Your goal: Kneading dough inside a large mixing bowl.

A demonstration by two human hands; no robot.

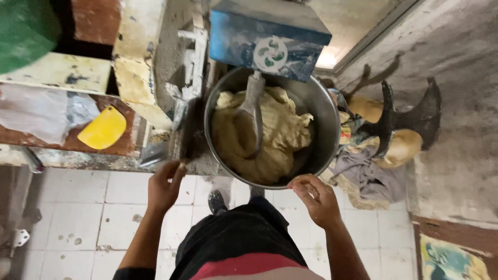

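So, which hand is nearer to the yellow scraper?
Left. The left hand is below and right of the yellow scraper; the right hand is far right, at the bowl rim.

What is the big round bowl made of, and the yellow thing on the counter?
The bowl looks like metal, probably steel: grey, smooth and shiny along its rim. The right hand touches that rim. The yellow scraper looks like plastic: one flat bright colour, thin, with rounded edges, though that is only a guess from its look.

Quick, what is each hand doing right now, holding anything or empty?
Left hand: fingers curled, maybe pinching a small pale bit; cannot be told for sure.
Right hand: holds nothing, fingertips at the rim of the steel mixing bowl of dough.
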